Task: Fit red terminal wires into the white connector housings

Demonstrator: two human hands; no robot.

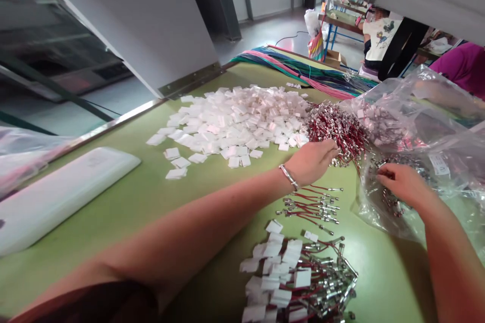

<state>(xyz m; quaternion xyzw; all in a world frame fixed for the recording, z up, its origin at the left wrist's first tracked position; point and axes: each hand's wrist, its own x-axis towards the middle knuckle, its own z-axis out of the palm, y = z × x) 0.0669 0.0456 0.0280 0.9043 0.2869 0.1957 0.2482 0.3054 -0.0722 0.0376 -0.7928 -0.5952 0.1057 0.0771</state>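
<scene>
My left hand (313, 160), a bracelet on its wrist, reaches to the near edge of a heap of short red wires (335, 126) with metal terminals. Its fingers are pressed together; what they hold, if anything, is hidden. Over the clear plastic bag (373, 212) is my right hand (405, 184), fingers curled in with the thumb close to them. Nothing I can name shows in that grip. Loose red wires (312, 207) lie in a row below my left wrist. Nearer me are red wires with white housings (280, 267) on one end.
A wide pile of white plastic housings (242, 116) covers the back middle of the green table (204, 202). A long white plastic piece (68, 192) lies at left. Bundled pink and green cables (280, 65) run along the far edge. People sit beyond at right.
</scene>
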